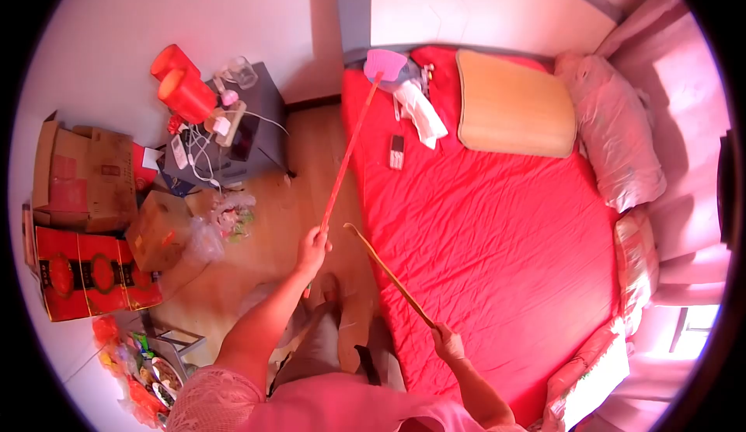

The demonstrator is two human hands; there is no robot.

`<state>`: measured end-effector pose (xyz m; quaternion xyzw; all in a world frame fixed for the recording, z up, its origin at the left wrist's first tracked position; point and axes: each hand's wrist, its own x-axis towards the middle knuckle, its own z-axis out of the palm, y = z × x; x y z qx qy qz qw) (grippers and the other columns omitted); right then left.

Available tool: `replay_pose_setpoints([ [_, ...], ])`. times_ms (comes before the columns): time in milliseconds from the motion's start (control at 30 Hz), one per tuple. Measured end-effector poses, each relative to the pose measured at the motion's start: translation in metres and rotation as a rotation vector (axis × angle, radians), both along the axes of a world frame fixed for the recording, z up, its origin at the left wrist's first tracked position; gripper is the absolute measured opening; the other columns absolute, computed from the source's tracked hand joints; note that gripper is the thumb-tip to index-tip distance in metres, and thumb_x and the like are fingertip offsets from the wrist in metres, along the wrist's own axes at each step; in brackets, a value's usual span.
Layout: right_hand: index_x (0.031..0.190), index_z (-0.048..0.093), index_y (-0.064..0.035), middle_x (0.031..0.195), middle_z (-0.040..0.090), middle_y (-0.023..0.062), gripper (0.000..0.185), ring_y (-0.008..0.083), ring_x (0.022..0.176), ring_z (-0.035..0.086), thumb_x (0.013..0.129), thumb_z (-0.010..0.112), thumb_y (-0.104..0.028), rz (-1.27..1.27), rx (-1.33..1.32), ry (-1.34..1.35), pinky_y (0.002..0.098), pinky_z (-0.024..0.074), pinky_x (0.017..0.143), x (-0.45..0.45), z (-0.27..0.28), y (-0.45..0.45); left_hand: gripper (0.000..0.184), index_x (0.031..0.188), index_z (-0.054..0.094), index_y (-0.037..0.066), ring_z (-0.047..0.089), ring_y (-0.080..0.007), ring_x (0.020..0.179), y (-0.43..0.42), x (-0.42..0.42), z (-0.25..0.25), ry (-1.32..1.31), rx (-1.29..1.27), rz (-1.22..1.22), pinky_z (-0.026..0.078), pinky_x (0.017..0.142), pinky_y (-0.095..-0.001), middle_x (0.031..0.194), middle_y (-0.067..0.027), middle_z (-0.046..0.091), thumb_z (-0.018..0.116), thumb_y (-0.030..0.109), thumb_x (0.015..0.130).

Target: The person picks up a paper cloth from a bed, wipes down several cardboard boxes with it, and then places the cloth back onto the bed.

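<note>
My left hand [313, 250] is closed round the handle of a fly swatter [351, 152]. Its long red shaft points away from me, and its pink head is over the far left corner of the bed, by some crumpled cloth. In my right hand [447, 343] is a thin bamboo back scratcher [395, 280], with a small bent tip pointing forward and left over the bed's edge. The red bed sheet [497, 245] is wrinkled beneath and beyond it. Whether the swatter's head touches the cloth, I cannot tell.
A woven mat pillow [517, 104], a white cloth [420, 113] and a small remote-like object [397, 152] lie on the bed. A grey bedside cabinet [268, 113] holds red containers [186, 94] and cables. Cardboard boxes [89, 172] and plastic bags [206, 238] occupy the left side.
</note>
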<state>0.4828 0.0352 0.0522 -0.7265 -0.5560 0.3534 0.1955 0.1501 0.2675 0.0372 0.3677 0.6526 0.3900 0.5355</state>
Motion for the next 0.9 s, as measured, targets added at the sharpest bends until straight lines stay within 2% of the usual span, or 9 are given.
replay_pose_setpoints([
  [67, 0.087, 0.054, -0.0021, 0.062, 0.055, 0.0129, 0.014, 0.0225, 0.056, 0.056, 0.081, 0.050, -0.014, -0.091, -0.028, -0.012, 0.0335, 0.0424, 0.050, -0.022, 0.022, 0.005, 0.020, 0.096, 0.055, 0.004, 0.044, -0.0054, 0.047, -0.024, -0.035, 0.024, 0.006, 0.020, -0.018, 0.034, 0.044, -0.0196, 0.056, 0.0006, 0.050, 0.047, 0.018, 0.086],
  [233, 0.084, 0.054, -0.0003, 0.060, 0.054, 0.0127, 0.026, 0.0212, 0.053, 0.055, 0.075, 0.059, -0.024, -0.395, -0.069, -0.107, 0.0340, 0.0423, 0.049, -0.038, 0.037, 0.034, 0.020, 0.098, 0.053, -0.001, 0.049, -0.0065, 0.053, -0.082, -0.117, 0.100, 0.026, 0.095, -0.048, 0.040, 0.052, -0.0195, 0.060, -0.0008, 0.052, 0.046, 0.012, 0.085],
  [300, 0.086, 0.056, -0.0013, 0.074, 0.058, 0.0198, 0.030, 0.0327, 0.071, 0.058, 0.071, 0.061, -0.027, -0.368, -0.114, -0.109, 0.0404, 0.0444, 0.059, -0.052, 0.076, 0.062, 0.020, 0.098, 0.053, -0.002, 0.049, -0.0067, 0.054, -0.099, -0.146, 0.122, 0.066, 0.149, -0.055, 0.040, 0.053, -0.0198, 0.062, -0.0015, 0.052, 0.046, 0.011, 0.085],
  [400, 0.084, 0.057, -0.0017, 0.076, 0.058, 0.0196, 0.029, 0.0335, 0.073, 0.058, 0.071, 0.059, -0.028, -0.319, -0.103, -0.175, 0.0406, 0.0444, 0.060, -0.067, 0.096, 0.101, 0.021, 0.097, 0.053, -0.002, 0.050, -0.0081, 0.055, -0.106, -0.181, 0.146, 0.208, 0.074, -0.023, 0.040, 0.054, -0.0215, 0.062, -0.0024, 0.052, 0.046, 0.013, 0.084],
  [500, 0.085, 0.056, -0.0015, 0.070, 0.058, 0.0180, 0.027, 0.0325, 0.069, 0.058, 0.072, 0.059, -0.026, -0.289, 0.070, -0.171, 0.0397, 0.0436, 0.057, -0.079, 0.099, 0.139, 0.019, 0.095, 0.054, 0.000, 0.051, -0.0089, 0.057, -0.109, -0.202, 0.156, 0.317, 0.090, 0.029, 0.040, 0.054, -0.0224, 0.061, -0.0028, 0.053, 0.047, 0.013, 0.083],
  [700, 0.089, 0.056, -0.0013, 0.070, 0.058, 0.0180, 0.029, 0.0321, 0.069, 0.059, 0.073, 0.057, -0.025, -0.213, 0.104, -0.147, 0.0395, 0.0436, 0.057, -0.071, 0.063, 0.222, 0.017, 0.093, 0.054, 0.000, 0.050, -0.0094, 0.056, -0.104, -0.203, 0.170, 0.437, 0.115, 0.113, 0.041, 0.053, -0.0244, 0.062, -0.0043, 0.055, 0.047, 0.012, 0.083],
  [733, 0.094, 0.055, -0.0056, 0.079, 0.058, 0.0207, 0.027, 0.0374, 0.078, 0.055, 0.074, 0.055, -0.024, -0.243, 0.016, -0.010, 0.0441, 0.0431, 0.065, -0.065, 0.046, 0.238, 0.017, 0.093, 0.054, 0.000, 0.050, -0.0095, 0.056, -0.101, -0.199, 0.174, 0.476, 0.102, 0.112, 0.041, 0.053, -0.0246, 0.062, -0.0044, 0.055, 0.047, 0.011, 0.082],
  [833, 0.094, 0.055, -0.0059, 0.080, 0.058, 0.0210, 0.026, 0.0378, 0.079, 0.055, 0.074, 0.055, -0.023, -0.231, 0.028, 0.030, 0.0442, 0.0433, 0.066, -0.052, 0.025, 0.276, 0.017, 0.095, 0.054, 0.000, 0.051, -0.0097, 0.056, -0.102, -0.190, 0.166, 0.494, 0.081, 0.130, 0.041, 0.053, -0.0245, 0.061, -0.0044, 0.055, 0.047, 0.009, 0.082],
  [900, 0.095, 0.055, -0.0065, 0.081, 0.058, 0.0212, 0.028, 0.0383, 0.079, 0.055, 0.077, 0.052, -0.028, -0.193, 0.073, -0.106, 0.0446, 0.0435, 0.067, -0.053, 0.042, 0.301, 0.017, 0.095, 0.054, -0.001, 0.051, -0.0098, 0.056, -0.100, -0.176, 0.176, 0.468, 0.011, 0.143, 0.041, 0.053, -0.0241, 0.061, -0.0046, 0.055, 0.047, 0.008, 0.082],
])
